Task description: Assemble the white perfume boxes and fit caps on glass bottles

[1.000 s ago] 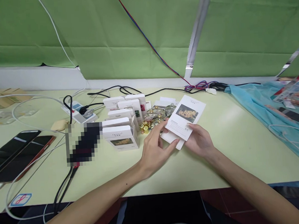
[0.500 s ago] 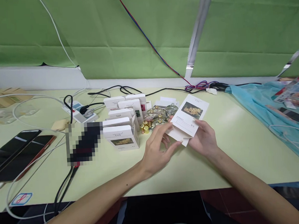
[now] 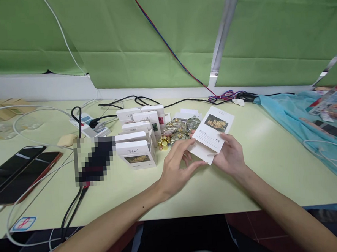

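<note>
Green cloth (image 3: pixel 151 39) spans the wall, running out of view at the top, behind a pale table (image 3: pixel 276 172). Blue sheeting (image 3: pixel 288 126) is cut off at the right edge. White boxes (image 3: pixel 139 158) stand close together left of centre, the front ones partly hiding the rest. Pixelation obscures a dark object (image 3: pixel 95 162) beside them; two phones (image 3: pixel 26 178) lie farther left. Just above the table, the left hand (image 3: pixel 178 165) pinches the open lower end of a tilted white carton (image 3: pixel 213 129) between thumb and forefinger. The right hand (image 3: pixel 230 156) clasps its side, thumb in front, other fingers mostly hidden behind. Its fine print is unreadable. Glass bottles (image 3: pixel 179 137) crowd behind the left hand, overlapping, beside small gold caps (image 3: pixel 164 145).
</note>
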### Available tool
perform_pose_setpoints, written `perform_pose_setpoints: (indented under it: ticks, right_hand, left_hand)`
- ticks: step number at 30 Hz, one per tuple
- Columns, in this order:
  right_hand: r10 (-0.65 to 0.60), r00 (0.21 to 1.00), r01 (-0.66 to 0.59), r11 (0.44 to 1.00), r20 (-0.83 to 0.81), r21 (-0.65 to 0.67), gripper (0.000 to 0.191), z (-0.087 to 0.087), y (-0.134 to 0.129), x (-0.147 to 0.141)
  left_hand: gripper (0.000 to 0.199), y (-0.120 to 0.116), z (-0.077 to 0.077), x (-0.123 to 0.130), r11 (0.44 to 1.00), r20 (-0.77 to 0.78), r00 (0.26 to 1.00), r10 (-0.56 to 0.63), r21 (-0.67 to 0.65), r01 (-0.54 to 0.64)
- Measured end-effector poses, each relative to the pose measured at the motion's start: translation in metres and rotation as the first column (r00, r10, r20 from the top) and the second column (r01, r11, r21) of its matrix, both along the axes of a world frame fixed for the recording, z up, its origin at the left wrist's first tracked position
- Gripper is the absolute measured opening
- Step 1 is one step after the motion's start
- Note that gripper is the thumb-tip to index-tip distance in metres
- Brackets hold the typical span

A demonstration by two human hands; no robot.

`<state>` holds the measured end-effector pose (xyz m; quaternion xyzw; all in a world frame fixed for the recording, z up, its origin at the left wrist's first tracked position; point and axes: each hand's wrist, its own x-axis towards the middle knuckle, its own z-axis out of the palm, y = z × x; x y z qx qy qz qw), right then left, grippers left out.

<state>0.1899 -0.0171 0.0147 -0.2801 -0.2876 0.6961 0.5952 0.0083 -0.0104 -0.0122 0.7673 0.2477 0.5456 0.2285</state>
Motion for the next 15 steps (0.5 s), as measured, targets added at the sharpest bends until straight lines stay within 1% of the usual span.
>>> perform_pose_setpoints:
  ticks: [4,8,15]
  right_hand:
    - [-0.005,0.999,0.003,0.999,-0.043,-0.043,0.054,-0.0004,-0.0003,-0.0005]
    - [-0.004,0.998,0.0,0.998,-0.064,-0.065,0.055,0.0003,-0.0014,-0.0018]
    - [0.01,1.0,-0.011,0.999,-0.024,-0.04,0.055,-0.0005,-0.0021,-0.0028]
  left_hand:
    - [0.052,0.001,0.0008,0.0007,1.0,0.032,0.999,-0.009,0.004,0.009]
    - [0.05,0.0015,0.002,0.0004,1.0,0.03,0.999,0.012,0.022,-0.012]
    - [0.049,0.0016,-0.0002,-0.0004,0.999,0.008,0.999,0.038,-0.01,-0.037]
